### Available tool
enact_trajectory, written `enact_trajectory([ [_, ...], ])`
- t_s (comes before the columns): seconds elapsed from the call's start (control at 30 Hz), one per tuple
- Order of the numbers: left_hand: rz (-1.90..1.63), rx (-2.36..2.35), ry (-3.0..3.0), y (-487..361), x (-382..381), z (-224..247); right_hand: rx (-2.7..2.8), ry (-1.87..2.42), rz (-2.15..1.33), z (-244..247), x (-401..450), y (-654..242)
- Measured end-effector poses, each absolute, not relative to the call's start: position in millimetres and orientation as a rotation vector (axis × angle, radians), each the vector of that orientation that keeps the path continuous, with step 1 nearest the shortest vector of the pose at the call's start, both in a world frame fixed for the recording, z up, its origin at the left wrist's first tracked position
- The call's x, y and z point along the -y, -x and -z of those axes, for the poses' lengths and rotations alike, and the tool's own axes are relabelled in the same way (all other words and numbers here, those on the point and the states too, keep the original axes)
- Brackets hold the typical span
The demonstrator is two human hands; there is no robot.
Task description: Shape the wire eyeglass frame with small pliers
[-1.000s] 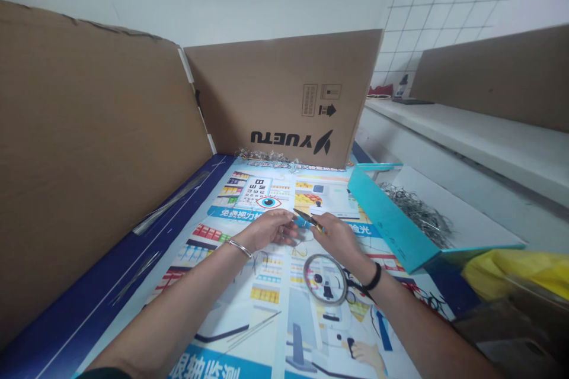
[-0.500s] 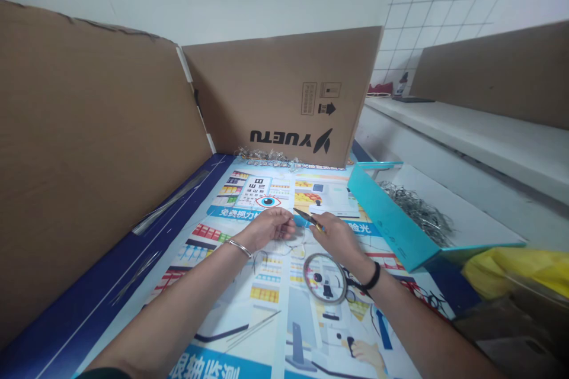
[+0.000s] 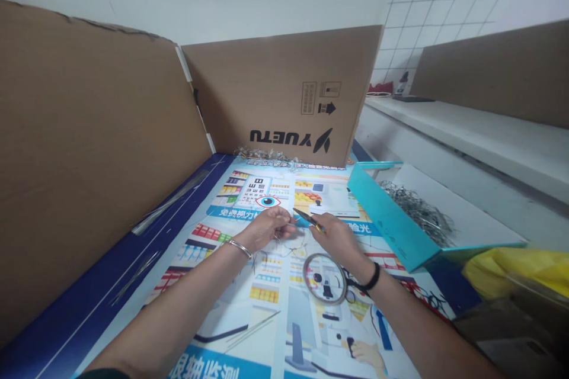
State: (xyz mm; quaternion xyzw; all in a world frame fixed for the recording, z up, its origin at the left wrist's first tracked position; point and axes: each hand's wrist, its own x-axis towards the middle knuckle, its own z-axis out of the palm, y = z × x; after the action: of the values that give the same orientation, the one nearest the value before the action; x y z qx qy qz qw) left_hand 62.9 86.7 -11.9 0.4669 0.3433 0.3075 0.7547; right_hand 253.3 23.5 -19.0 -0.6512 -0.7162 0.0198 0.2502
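Observation:
My left hand (image 3: pixel 274 225), a silver bangle on its wrist, is closed in a pinch on a thin wire whose outline is faint. Facing it, my right hand (image 3: pixel 333 238) grips pliers (image 3: pixel 310 219) with pointed dark jaws and a yellowish handle; the jaw tip is close to the left fingertips, apart from them. Below the hands lies a roll of tape (image 3: pixel 306 278), ring-shaped, near the black band on my right wrist. Thin wire loops show on the printed sheet between the hands.
A turquoise box (image 3: pixel 391 219) at the right holds tangled wires (image 3: pixel 422 213). Cardboard panels (image 3: pixel 275 89) stand behind and at left. Straight wires (image 3: pixel 171 204) lie along the left edge, clear bits (image 3: pixel 267 155) at the back. A yellow bag (image 3: pixel 520 269) sits at right.
The fingers of my left hand have shifted slightly. My right hand and the pliers have barely moved.

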Motion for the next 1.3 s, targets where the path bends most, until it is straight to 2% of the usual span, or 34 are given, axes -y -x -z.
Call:
enact_trajectory([
  [0.37, -0.663, -0.758, -1.057, -64.1, -84.2, 10.3, 1.939, 1.735, -0.292, 15.4, -21.6, -251.9],
  [1.3, -0.718, -0.767, -1.060, -64.3, -86.9, 14.9, 1.948, 1.710, -0.169, 21.4, -25.7, -256.4],
])
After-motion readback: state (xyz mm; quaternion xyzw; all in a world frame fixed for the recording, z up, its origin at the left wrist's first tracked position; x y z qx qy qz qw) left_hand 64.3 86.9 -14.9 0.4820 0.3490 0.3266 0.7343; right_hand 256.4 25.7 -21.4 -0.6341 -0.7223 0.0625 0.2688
